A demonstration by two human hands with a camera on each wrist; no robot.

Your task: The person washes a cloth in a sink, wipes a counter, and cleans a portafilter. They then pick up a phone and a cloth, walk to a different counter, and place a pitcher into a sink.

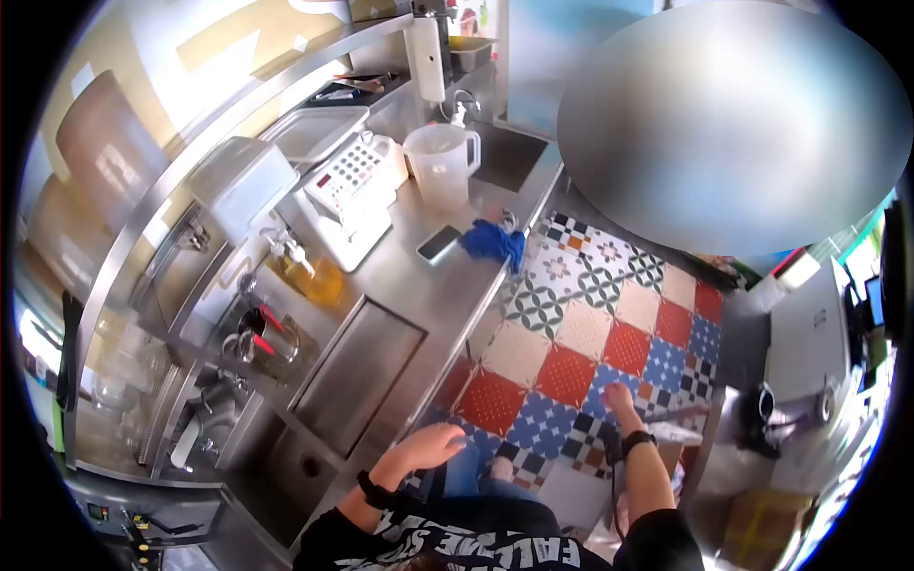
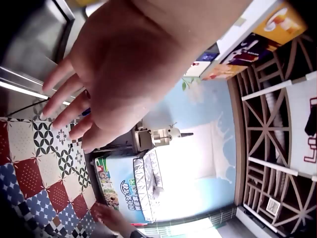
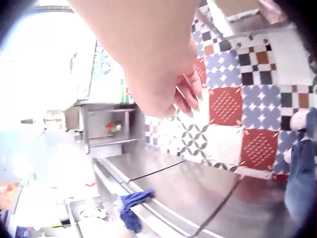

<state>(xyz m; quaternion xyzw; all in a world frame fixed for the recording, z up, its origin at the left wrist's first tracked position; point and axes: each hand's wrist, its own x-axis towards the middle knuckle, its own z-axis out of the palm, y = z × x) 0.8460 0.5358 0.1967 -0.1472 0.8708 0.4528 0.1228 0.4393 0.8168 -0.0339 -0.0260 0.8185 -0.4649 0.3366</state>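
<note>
My left hand (image 1: 428,447) hangs beside the front edge of the steel counter (image 1: 419,309). In the left wrist view its fingers (image 2: 72,110) are spread and loosely straight, holding nothing. Over the tiled floor, away from the counter, is my right hand (image 1: 621,404). The right wrist view shows its fingers (image 3: 187,96) relaxed and slightly bent, with nothing in them. A blue cloth (image 1: 493,242) lies at the counter edge. Next to it are a phone (image 1: 439,245) and a translucent pitcher (image 1: 441,167) with a handle.
A white machine with a keypad (image 1: 345,190) stands on the counter, near a pump bottle of amber liquid (image 1: 316,282). A sunken steel basin (image 1: 367,366) lies closer to me. A second worktop (image 1: 728,447) runs along the right, with a cardboard box (image 1: 769,528) below.
</note>
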